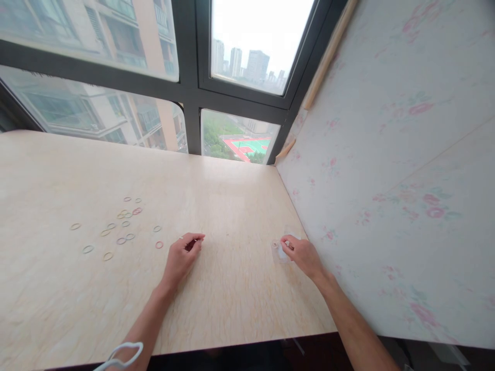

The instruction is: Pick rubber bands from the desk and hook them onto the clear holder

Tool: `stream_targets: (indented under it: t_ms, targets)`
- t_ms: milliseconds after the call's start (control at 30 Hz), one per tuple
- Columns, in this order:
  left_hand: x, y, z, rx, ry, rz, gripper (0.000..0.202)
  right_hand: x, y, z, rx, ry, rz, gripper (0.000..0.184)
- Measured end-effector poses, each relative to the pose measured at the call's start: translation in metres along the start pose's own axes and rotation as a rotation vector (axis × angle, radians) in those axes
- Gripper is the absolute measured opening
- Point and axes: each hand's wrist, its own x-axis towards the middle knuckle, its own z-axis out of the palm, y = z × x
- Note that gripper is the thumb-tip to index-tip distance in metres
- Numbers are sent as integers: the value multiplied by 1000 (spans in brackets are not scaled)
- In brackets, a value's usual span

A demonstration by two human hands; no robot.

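Note:
My left hand [182, 257] rests on the pale marble-look table [232, 206], fingers curled in a pinch on a small red rubber band [191, 244]. Farther right, near the wall, my right hand [303, 253] pinches a small clear plastic bag [279, 251] lying on the table. Several thin rubber bands [124, 224] in red, green, yellow and grey lie scattered to the left of my left hand; the nearest is a red one [159, 245].
A floral-papered wall [386, 170] borders the table on the right. A dark-framed window [189, 93] runs along the table's far edge. A white loop [121, 355] hangs at my left wrist, by the table's front edge.

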Motion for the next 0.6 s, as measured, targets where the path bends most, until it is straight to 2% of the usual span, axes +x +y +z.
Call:
stream_targets:
  t_ms: [167,300,467,600]
  targets:
    - [0,1,1,-10,-2,1,21,-5,-6,-5,64,49,-12,28]
    - [-1,1,1,5,8,5,21,-18,-22,-6,128,106,-77,26]
    - [-4,4,1,26,26,40,20,-38,-53,11,279,27,-225,23]
    - [-5,3,3,2,36,43,21,-43,-73,29,381,-26,-314,26]
